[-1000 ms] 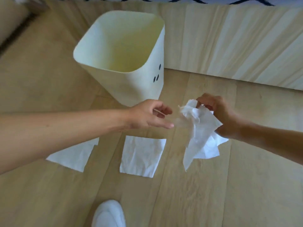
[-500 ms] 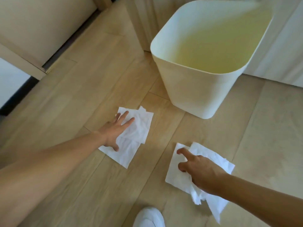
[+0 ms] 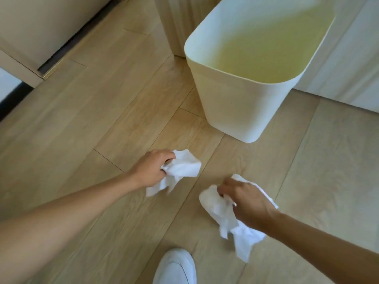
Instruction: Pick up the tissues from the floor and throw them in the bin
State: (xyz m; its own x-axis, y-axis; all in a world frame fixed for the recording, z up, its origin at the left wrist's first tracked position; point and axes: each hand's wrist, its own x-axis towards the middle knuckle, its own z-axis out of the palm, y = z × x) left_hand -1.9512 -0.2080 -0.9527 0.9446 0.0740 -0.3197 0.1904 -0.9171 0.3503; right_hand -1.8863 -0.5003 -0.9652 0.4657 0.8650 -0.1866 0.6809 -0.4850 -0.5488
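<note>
Floor [image 3: 86,124] of pale wooden planks takes up most of what I see, and no loose tissue lies on the visible part of it, so I judge the gathering done as far as I can tell. The throwing is all that is left: the tall cream plastic bin with rounded corners [image 3: 231,111] stands ahead and a little to my right, mouth open, and I can see nothing inside it, though its bottom is out of my sight.

My right hand [image 3: 249,203] is curled tight, fingers folded in on a crumpled white paper tissue bundle [image 3: 223,217]. It looks like more than one sheet, with loose tails hanging below my wrist. It is near the floor; whether the tails touch the planks I cannot tell.

My left hand [image 3: 150,171] is closed too, pinching a smaller crumpled white tissue [image 3: 182,168] that sticks out from between thumb and fingers towards the bin, one corner drooping beneath the hand.

Both bundles sit short of the bin, the left one nearer it. I reckon both hands must go up and over the rim before I let go.

The toe of my white shoe [image 3: 174,267] shows at the bottom edge.
</note>
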